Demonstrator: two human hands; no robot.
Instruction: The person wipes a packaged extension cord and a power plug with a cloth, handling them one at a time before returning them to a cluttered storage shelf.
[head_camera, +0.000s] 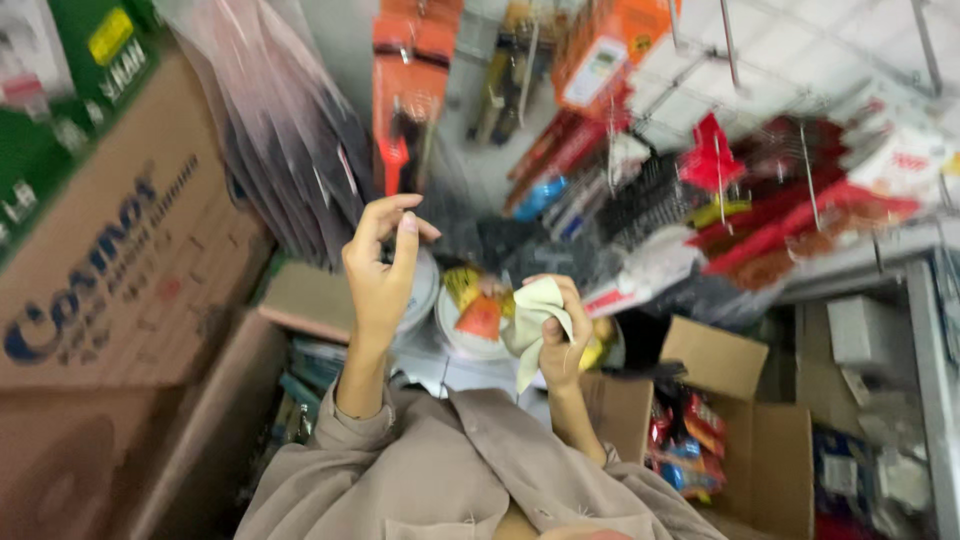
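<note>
A blurred view looking down over a person's chest and arms in a crowded shop aisle. Much of the scene is smeared by motion, so the hanging packages and their details are hard to make out.

The left hand (380, 270) is raised, palm toward the camera, with its fingers loosely curled and the thumb near the fingertips. It grips nothing that can be seen. Behind it hangs a fan of dark, glossy plastic sleeves (290, 150), cut off at the top edge.

The right hand (562, 340) is closed around a soft, crumpled pale cloth (533, 320), which hangs limp below the fist. The cloth sits just in front of round white tubs (470, 320) with colourful printed lids; the hands and cloth partly hide these tubs.

A beige, smooth-woven shirt (450, 480) fills the bottom centre, with sleeves pushed up the forearms.

To the left, large brown corrugated cardboard boxes (120, 290) are stacked, cropped by the frame. To the lower right, an open cardboard box (760, 430) holds shiny red and blue packets (688, 445). Above, red and orange carded goods (780, 200) hang from thin metal wire hooks, too blurred to tell apart.
</note>
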